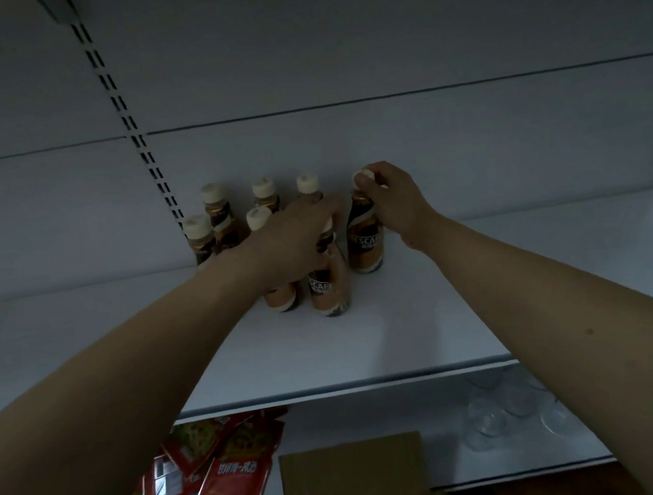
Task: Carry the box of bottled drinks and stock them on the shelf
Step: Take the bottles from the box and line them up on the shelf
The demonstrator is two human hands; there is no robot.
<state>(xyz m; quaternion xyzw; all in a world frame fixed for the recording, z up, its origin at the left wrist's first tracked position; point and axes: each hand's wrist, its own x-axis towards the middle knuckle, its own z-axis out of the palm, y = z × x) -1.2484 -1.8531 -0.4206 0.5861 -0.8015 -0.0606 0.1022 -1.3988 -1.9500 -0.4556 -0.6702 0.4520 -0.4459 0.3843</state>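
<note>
**Bottled drinks: shelf stocking, risk entry**

Bottled drinks (234, 224): a cluster of brown-labelled bottles with cream caps, standing upright toward the back of the white shelf (367, 347), near the slotted upright (131, 126).

Left hand (296, 242): I have it draped over the tops of the front bottles, closed on one front bottle (328, 283) by its neck. Its base looks down on the shelf, though I cannot be sure.

Right hand (392, 200): fingers pinched around the cap of a separate bottle (364, 239), which stands just right of the group.

Box (353, 482): brown cardboard, open, below the shelf edge at the bottom of view; its contents are not legible.

Also logged: red snack packets (227, 471) and clear glassware (507, 409) on the lower shelf.

Hazards, as I judge them:
- Bottles are tall and closely packed; my left wrist could knock a neighbour and topple several.
- A cap-only pinch gives little control; the right bottle may swing or slip if lifted.
- A bottle rolling forward could drop onto the glassware.
- Dim light makes gaps hard to read.
</note>
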